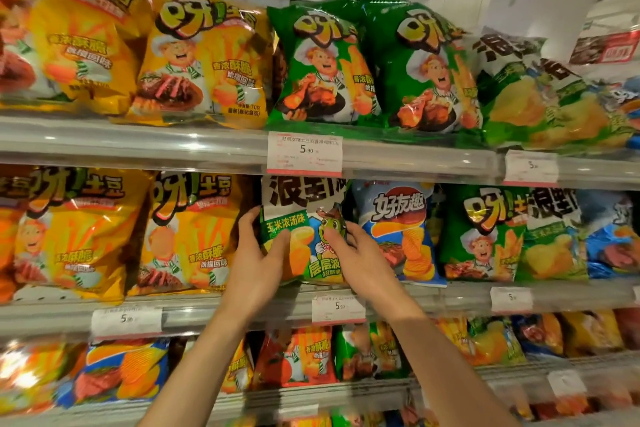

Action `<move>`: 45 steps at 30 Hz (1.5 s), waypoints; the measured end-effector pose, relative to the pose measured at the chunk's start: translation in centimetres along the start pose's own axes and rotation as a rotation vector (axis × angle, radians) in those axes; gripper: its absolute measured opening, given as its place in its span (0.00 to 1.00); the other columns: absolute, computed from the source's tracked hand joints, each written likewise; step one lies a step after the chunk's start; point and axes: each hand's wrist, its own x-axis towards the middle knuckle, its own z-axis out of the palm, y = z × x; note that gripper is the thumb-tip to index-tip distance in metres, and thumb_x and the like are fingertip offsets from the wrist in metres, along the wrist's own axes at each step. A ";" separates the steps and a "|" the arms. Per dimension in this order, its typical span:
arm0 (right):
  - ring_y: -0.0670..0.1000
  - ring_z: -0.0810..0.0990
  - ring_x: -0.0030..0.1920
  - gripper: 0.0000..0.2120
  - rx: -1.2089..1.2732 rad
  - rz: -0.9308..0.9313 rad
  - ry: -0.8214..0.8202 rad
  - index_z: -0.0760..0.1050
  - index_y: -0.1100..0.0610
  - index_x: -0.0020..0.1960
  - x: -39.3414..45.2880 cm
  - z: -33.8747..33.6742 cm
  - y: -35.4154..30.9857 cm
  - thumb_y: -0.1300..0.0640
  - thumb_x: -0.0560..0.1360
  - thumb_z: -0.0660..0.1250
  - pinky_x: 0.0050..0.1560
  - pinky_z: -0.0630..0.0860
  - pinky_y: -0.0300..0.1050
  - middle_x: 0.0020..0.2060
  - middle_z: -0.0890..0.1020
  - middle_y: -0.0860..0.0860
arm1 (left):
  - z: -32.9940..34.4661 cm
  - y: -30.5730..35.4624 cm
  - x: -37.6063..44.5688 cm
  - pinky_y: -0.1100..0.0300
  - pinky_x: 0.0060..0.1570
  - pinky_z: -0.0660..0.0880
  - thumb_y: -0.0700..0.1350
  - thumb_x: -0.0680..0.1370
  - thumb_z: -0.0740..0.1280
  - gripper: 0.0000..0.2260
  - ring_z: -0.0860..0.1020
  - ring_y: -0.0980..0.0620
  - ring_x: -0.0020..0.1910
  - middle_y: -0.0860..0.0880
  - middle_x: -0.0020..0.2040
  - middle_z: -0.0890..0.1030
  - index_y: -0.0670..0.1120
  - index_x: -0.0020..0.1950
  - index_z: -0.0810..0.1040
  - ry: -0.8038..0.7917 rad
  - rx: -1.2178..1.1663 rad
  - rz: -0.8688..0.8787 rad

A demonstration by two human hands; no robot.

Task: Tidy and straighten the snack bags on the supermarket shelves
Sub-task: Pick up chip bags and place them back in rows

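Observation:
A white and green snack bag (304, 218) stands upright in the middle shelf row, between a yellow bag (194, 236) and a blue bag (398, 232). My left hand (256, 260) grips its left edge, thumb across the front and fingers behind. My right hand (356, 253) holds its right edge, thumb pressed on the cartoon figure on the front, fingers tucked behind the bag.
The top shelf carries yellow bags (204, 59) and green bags (415, 69). More green, white and blue bags (485, 232) fill the middle shelf to the right. The bottom shelf holds smaller mixed bags (298, 357). Price tags (304, 154) hang on the shelf rails.

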 end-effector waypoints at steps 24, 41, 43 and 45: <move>0.53 0.85 0.46 0.07 0.224 0.088 0.201 0.81 0.56 0.57 -10.7 -9.6 3.8 0.57 0.80 0.68 0.52 0.83 0.48 0.50 0.87 0.57 | 0.8 0.7 -6.4 0.56 0.53 0.78 0.60 0.69 0.74 0.21 0.81 0.56 0.56 0.58 0.56 0.82 0.60 0.60 0.75 -0.112 -0.244 -0.035; 0.54 0.84 0.42 0.08 0.204 0.060 0.398 0.82 0.59 0.52 -10.9 -27.8 11.7 0.54 0.81 0.69 0.50 0.81 0.52 0.41 0.87 0.54 | 15.1 3.0 -10.2 0.41 0.54 0.81 0.61 0.69 0.77 0.18 0.84 0.47 0.53 0.54 0.52 0.84 0.63 0.56 0.76 0.022 -0.260 -0.067; 0.51 0.84 0.42 0.07 0.162 0.019 0.350 0.82 0.58 0.53 -9.8 -30.4 12.4 0.54 0.82 0.68 0.48 0.81 0.47 0.41 0.87 0.51 | 17.5 3.2 -10.7 0.51 0.49 0.79 0.56 0.74 0.73 0.14 0.82 0.51 0.50 0.57 0.50 0.81 0.62 0.57 0.74 0.094 -0.268 -0.083; 0.47 0.84 0.41 0.08 0.107 0.001 0.300 0.81 0.57 0.53 -8.3 -32.6 12.8 0.54 0.82 0.67 0.48 0.82 0.44 0.40 0.87 0.47 | 19.5 3.6 -11.1 0.56 0.44 0.76 0.52 0.77 0.72 0.12 0.80 0.55 0.48 0.59 0.49 0.78 0.60 0.57 0.73 0.147 -0.258 -0.088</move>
